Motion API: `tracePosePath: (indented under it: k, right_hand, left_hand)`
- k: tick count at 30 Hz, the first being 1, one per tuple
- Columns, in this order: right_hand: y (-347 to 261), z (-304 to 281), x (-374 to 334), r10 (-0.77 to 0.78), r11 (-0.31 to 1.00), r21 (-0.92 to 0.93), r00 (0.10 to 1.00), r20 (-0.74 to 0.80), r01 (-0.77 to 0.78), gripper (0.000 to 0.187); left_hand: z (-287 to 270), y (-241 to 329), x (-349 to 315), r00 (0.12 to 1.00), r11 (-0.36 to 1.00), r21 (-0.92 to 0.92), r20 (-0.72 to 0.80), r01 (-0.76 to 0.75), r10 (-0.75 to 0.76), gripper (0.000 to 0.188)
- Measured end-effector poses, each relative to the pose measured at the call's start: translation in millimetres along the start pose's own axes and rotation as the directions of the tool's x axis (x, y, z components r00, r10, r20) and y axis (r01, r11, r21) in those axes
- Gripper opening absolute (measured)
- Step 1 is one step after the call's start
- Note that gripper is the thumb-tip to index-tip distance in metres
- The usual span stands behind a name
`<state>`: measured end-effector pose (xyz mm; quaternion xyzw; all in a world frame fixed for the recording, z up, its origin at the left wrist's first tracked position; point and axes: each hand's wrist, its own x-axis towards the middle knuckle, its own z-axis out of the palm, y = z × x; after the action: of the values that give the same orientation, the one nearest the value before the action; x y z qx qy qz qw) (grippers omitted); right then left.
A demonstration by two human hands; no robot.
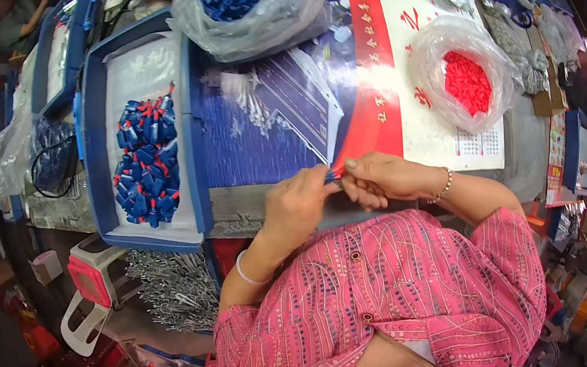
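Both hands meet at the table's near edge around one small blue plastic piece with a red tip (335, 173). My left hand (297, 199) has its fingers closed on the blue part. From the other side my right hand (388, 176) pinches at the red end with thumb and forefinger. Fingers cover much of the piece. To the left, a heap of blue pieces with red tips (148, 162) lies on white paper in a blue tray (193, 134). A clear bag (318, 11) of blue parts stands beyond my hands, and a clear bag (440, 106) of small red parts sits to the right.
Thin metal rods (173, 287) are piled below the tray, beside a red and white plastic chair (94, 283). Some slim pale pieces (249, 99) lie on the blue table cover. Boxes and bags crowd the right side, and another blue tray (58, 59) stands far left.
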<state>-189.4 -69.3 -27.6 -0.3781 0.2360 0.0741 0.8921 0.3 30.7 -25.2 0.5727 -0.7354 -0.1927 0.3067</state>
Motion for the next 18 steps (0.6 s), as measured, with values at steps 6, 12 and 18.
tracePosePath:
  k: [6,12,18]
  right_hand:
    - [-18,5,-12,-0.290,0.893,-0.403,0.941,-0.177,0.199,0.044]
    - [-43,17,-27,-0.365,0.863,-0.441,0.907,-0.208,0.246,0.032]
    - [-100,13,-9,-0.790,0.382,-0.870,0.598,-0.132,0.311,0.018]
  left_hand:
    - [-99,-32,-17,0.754,0.813,0.234,-0.567,0.534,-0.332,0.025]
    - [-128,-58,-49,0.692,0.494,0.543,-0.698,0.679,-0.183,0.032]
    - [-68,-22,-25,0.813,0.944,-0.077,-0.488,0.322,-0.317,0.021]
